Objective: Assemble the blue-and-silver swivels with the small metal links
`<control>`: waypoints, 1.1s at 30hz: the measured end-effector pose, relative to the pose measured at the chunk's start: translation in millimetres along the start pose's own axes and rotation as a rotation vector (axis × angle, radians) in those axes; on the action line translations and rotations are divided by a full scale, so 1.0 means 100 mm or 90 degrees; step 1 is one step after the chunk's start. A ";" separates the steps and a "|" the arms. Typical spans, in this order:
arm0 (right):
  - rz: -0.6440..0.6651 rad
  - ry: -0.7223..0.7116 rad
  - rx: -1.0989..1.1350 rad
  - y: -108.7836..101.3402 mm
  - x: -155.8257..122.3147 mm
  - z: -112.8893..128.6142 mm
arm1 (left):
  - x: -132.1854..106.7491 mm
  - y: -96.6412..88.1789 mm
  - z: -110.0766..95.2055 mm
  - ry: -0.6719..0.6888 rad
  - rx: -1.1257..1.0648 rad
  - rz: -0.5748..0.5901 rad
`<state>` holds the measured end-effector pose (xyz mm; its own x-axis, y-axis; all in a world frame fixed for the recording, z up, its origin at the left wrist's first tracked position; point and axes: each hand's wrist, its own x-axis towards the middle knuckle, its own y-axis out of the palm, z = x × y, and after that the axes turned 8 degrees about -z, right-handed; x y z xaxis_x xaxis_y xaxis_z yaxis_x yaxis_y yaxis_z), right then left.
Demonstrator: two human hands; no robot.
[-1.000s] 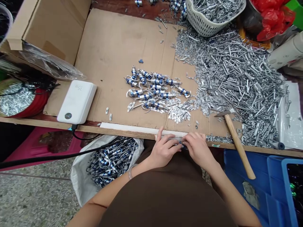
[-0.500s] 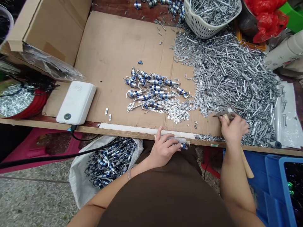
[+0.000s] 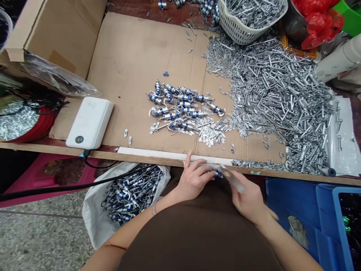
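My left hand [image 3: 194, 180] is closed on a small blue and silver metal part [image 3: 216, 173] pressed against the table's front edge [image 3: 158, 161]. My right hand [image 3: 248, 199] grips a wooden-handled hammer [image 3: 231, 178], motion-blurred, with its head close to that part. On the cardboard sheet [image 3: 135, 64] lies a cluster of finished blue-and-silver hook pieces [image 3: 180, 107] beside small flat metal plates [image 3: 213, 133]. A large heap of silver metal pins [image 3: 279, 94] covers the right of the table.
A white power bank [image 3: 89, 122] with a cable sits at the left. A white basket [image 3: 248, 19] of pins stands at the back. A white bag of finished pieces [image 3: 126, 194] hangs below the table. A cardboard box [image 3: 53, 34], red bowl [image 3: 25, 120] and blue crates [image 3: 324, 214] surround me.
My right hand left the small part, reached right to the hammer lying on the table, picked it up and brought it back to the part. My left hand stayed put.
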<state>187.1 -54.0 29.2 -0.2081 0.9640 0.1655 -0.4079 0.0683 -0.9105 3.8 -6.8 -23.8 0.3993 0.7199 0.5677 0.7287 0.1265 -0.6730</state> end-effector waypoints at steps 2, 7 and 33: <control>0.045 0.011 -0.048 0.03 0.05 0.02 | -0.01 0.01 0.00 -0.002 -0.001 -0.004; 0.009 0.006 -0.053 0.04 0.09 0.08 | -0.02 0.02 0.00 -0.009 -0.009 -0.016; -0.058 0.290 0.007 0.41 1.08 -0.36 | 0.08 -0.07 0.08 0.000 -0.061 0.051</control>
<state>180.0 61.9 -3.6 0.2394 0.9691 0.0588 -0.4158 0.1570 -0.8958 -2.6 3.3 -18.1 0.4575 0.7255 0.5141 0.7445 0.0035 -0.6676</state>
